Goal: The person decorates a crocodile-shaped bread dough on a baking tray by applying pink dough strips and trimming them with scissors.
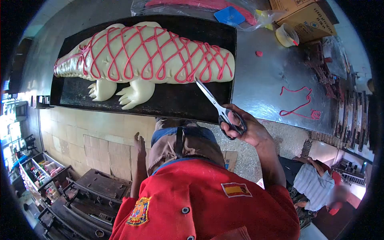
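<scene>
Just ahead of the right fingers [236, 108], the black baking tray [168, 100] bears the crocodile-shaped dough [136, 48], its pink lattice [151, 39] forward and leftward of them. They grip the scissors [210, 95], tips at a lower loop; I'd snip shallow, sparing the dough. The left hand's [140, 145] grasp, I can't tell.

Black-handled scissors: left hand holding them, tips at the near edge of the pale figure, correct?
Wrong hand: the head view shows the right hand holding the black-handled scissors, with the tips at the near edge of the pale figure.
</scene>
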Tool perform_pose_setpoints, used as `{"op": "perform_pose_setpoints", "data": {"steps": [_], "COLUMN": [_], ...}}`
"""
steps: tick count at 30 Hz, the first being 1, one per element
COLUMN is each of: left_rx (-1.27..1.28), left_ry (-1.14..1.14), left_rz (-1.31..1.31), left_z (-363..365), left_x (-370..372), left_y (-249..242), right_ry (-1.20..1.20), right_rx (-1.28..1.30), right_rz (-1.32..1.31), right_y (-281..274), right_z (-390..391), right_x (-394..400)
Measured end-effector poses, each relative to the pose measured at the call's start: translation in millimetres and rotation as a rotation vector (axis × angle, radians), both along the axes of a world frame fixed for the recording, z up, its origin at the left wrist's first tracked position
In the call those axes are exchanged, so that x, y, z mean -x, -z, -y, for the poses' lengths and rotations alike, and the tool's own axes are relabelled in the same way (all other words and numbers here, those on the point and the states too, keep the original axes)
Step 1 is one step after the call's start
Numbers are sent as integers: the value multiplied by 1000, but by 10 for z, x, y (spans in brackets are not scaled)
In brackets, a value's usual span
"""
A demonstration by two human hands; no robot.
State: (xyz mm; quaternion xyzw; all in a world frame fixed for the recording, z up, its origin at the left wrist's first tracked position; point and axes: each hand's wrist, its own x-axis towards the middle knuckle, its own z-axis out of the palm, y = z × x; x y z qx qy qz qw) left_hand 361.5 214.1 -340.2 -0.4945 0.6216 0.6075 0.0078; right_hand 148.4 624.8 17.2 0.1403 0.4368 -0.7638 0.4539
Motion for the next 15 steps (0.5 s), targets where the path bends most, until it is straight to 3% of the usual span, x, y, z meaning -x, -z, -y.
{"op": "perform_pose_setpoints", "data": {"steps": [5, 11, 15], "left_rx": [59, 7, 95], "left_ry": [33, 97, 48], "left_rz": [-7, 16, -10], "left_z": [119, 94, 37], "left_x": [-82, -16, 25], "left_y": [293, 319, 319], "right_ry": [-5, 84, -58], "right_rx": [88, -4, 0], "right_rz": [-6, 9, -87], "right_y": [-174, -94, -105], "right_z": [-184, -151, -352], "right_x": [-126, -1, -57]}}
